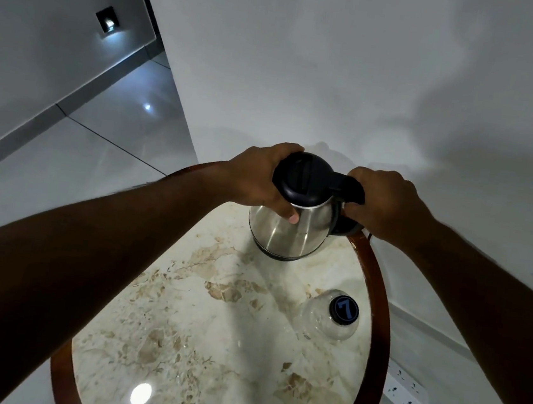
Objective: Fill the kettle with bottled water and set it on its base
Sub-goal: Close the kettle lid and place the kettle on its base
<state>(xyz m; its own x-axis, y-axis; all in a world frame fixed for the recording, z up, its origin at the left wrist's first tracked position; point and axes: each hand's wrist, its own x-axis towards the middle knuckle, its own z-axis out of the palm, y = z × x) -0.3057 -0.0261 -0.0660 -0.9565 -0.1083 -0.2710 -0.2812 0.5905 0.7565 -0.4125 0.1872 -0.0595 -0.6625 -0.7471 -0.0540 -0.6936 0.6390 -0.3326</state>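
Note:
A steel kettle [288, 234] with a black lid [304, 179] stands at the far side of a round marble table [211, 328]. The lid is down. My left hand [258, 177] wraps the lid's left rim and the top of the body, thumb on the steel. My right hand [387, 205] grips the black handle [349, 191] on the kettle's right. A dark base edge shows under the kettle at its right [345, 230]. A clear plastic bottle [328, 318] with a dark cap marked 7 [346, 310] stands capped near the table's right edge.
The table has a brown wooden rim [382, 314] and sits close to a white wall. A white power strip [407, 397] with a lit red switch lies on the tiled floor at the right, its cord trailing away.

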